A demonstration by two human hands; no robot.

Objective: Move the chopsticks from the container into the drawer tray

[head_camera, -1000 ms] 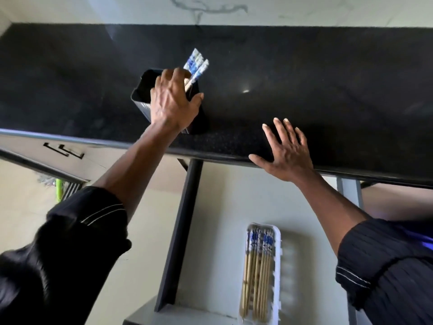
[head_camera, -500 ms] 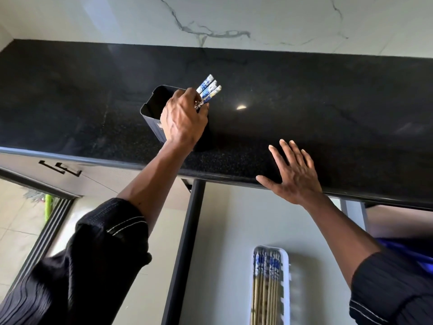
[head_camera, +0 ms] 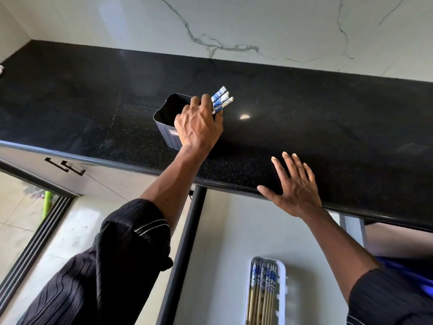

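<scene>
A dark rectangular container (head_camera: pixel 165 120) stands on the black countertop near its front edge. My left hand (head_camera: pixel 198 124) is over the container's right side, closed around a few chopsticks (head_camera: pixel 221 99) whose blue-and-white patterned ends stick out past my fingers. My right hand (head_camera: pixel 295 186) lies flat with fingers spread on the counter's front edge, holding nothing. Below, in the open drawer, a white tray (head_camera: pixel 282 292) holds several chopsticks (head_camera: pixel 263 294) lying side by side.
The black countertop (head_camera: pixel 328 118) runs the width of the view with a white marbled wall behind. The open drawer (head_camera: pixel 225 242) has a dark left rail. Cabinet handles (head_camera: pixel 65 166) sit at lower left, above a tiled floor.
The view has tilted up and back, showing more wall. My left hand keeps its grip on the chopsticks at the container; my right hand stays flat on the counter edge.
</scene>
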